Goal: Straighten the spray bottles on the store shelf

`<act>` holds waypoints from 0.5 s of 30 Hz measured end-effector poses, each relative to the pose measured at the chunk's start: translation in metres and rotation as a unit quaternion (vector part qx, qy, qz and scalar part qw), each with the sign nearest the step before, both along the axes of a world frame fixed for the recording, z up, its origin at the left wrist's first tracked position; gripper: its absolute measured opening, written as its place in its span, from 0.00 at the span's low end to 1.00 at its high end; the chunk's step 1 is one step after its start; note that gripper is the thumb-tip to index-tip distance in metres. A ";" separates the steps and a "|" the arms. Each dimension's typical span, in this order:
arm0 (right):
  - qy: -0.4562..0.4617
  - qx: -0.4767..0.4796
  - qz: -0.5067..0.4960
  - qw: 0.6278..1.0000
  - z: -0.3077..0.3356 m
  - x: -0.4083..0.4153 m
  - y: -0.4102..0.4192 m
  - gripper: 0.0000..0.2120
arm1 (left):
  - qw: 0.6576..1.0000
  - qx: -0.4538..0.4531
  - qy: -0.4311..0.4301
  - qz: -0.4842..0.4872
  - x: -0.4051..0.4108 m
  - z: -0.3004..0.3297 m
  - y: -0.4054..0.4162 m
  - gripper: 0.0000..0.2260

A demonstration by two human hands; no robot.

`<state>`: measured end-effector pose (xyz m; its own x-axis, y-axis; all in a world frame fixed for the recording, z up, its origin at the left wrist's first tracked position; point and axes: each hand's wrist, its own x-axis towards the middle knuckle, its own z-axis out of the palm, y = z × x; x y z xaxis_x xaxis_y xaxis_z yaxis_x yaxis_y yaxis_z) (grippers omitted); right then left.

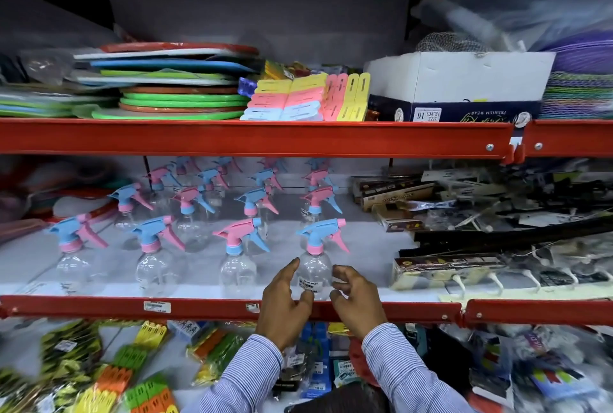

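Fingers [292,268] of both hands around the front-right spray bottle [314,271].

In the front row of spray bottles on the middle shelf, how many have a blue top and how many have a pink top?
Blue-top bottles: 3
Pink-top bottle: 1
Total: 4

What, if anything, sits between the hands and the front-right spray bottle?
Nothing visible. The left hand and right hand flank the bottle at the shelf's front edge, fingers open beside its clear body; whether they touch it is unclear.
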<state>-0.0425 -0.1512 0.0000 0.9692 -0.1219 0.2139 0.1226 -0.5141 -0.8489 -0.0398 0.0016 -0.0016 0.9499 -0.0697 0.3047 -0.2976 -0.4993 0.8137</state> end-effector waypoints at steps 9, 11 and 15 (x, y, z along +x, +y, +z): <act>0.006 0.002 0.004 1.000 -0.001 0.000 0.001 0.22 | 1.000 -0.004 -0.007 0.002 0.001 -0.002 0.002 0.27; 0.010 -0.001 0.005 1.000 -0.001 0.001 -0.001 0.22 | 1.000 -0.002 -0.009 -0.001 0.001 -0.003 0.003 0.27; -0.010 -0.033 -0.041 0.999 -0.002 -0.003 0.000 0.25 | 0.997 0.020 -0.076 0.020 -0.007 -0.003 0.004 0.28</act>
